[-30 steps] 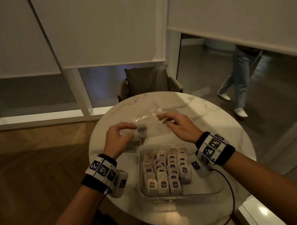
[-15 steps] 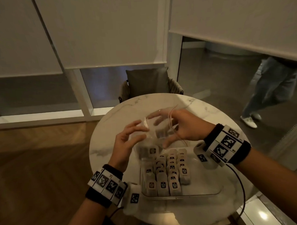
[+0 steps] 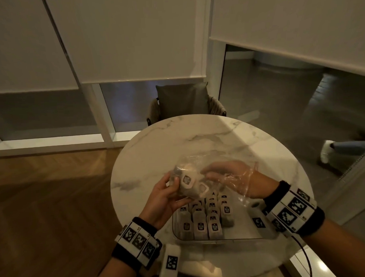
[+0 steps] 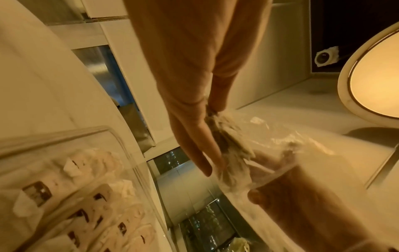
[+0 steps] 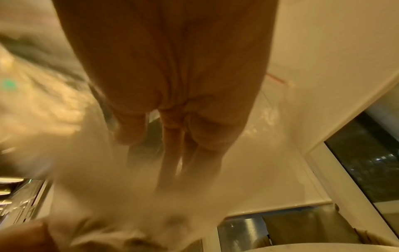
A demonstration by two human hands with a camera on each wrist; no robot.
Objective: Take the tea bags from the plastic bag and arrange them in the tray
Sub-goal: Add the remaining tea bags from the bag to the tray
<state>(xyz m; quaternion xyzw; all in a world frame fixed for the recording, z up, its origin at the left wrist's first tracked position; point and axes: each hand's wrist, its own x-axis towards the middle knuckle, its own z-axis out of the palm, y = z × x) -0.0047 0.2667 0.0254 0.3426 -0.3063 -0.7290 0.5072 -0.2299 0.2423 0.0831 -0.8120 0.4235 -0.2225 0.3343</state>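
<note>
Left hand [image 3: 163, 198]: cups the clear plastic bag [image 3: 212, 174] from below, fingers curled around its tea bags [image 3: 187, 180].
Right hand [image 3: 230, 176]: inside the bag, grip unclear.
Key relation: clear tray [image 3: 243, 235] lies at 6 o'clock, directly beneath both hands; filled rows run 12-to-6.

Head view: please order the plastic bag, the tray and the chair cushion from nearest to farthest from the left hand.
From the left hand:
1. Plastic bag, held in it.
2. Tray, just below, to its right.
3. Chair cushion, beyond the table's far edge.
</note>
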